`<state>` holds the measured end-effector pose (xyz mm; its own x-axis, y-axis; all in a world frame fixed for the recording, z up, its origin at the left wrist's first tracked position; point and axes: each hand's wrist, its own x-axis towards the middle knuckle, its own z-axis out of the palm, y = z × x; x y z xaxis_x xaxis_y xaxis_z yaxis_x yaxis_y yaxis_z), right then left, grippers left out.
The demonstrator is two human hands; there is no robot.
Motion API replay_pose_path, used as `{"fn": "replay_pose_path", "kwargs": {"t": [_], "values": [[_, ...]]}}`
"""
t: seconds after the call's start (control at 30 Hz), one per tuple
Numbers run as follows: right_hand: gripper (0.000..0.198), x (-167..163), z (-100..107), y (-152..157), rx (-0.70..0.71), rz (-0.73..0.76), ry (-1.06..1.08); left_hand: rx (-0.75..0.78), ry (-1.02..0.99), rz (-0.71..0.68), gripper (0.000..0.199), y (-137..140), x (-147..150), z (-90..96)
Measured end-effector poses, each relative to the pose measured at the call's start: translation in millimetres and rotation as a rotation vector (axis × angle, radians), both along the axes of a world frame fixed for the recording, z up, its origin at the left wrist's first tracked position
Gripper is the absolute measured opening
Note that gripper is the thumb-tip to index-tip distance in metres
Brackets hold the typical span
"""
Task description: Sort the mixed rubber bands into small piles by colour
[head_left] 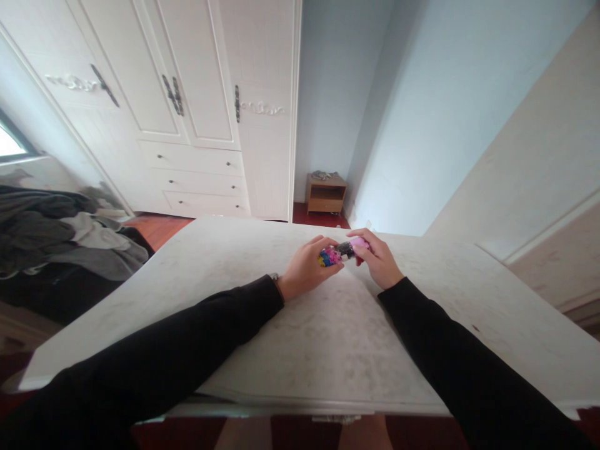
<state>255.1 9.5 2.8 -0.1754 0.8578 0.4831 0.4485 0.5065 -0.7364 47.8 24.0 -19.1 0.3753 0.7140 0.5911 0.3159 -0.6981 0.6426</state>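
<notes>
Near the far edge of the white table (300, 350), my left hand (304, 270) is curled round a small multicoloured bundle (330, 256) with pink, blue and yellow parts. My right hand (380, 261) grips a pink piece (359, 243) between thumb and fingers. Between the two hands shows a dark, speckled part (345, 250), which meets both the bundle and the pink piece. Whether these are one object or several, and of what kind, I cannot tell. Something red shows below my right fingers.
Beyond the table stands a white wardrobe (197, 131) with doors and drawers. A small wooden cabinet (325, 195) with cloth on top stands in the far corner. Dark and grey clothes (47, 231) are heaped at the left. A small dark mark (475, 328) lies on the table at right.
</notes>
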Motion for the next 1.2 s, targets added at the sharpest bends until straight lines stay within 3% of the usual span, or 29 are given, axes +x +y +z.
{"fn": "replay_pose_path", "kwargs": {"t": [0.43, 0.73, 0.97, 1.2], "values": [[0.038, -2.8, 4.1, -2.0, -0.043, -0.054, 0.005, -0.003, -0.009, -0.016, 0.028, 0.7, -0.8, -0.7], [0.031, -4.1, 5.8, -3.9, -0.034, -0.051, -0.055, 0.024, 0.036, -0.061, 0.026, 3.4, -6.4, 2.2], [0.024, -7.2, 11.5, -6.0, 0.118, -0.034, -0.091, -0.100, 0.049, -0.089, 0.032, -2.0, -4.8, 4.4], [0.044, -4.4, 11.1, -2.2, 0.090, -0.162, -0.206, 0.025, 0.137, -0.034, 0.033, -0.6, -1.9, 0.3]]}}
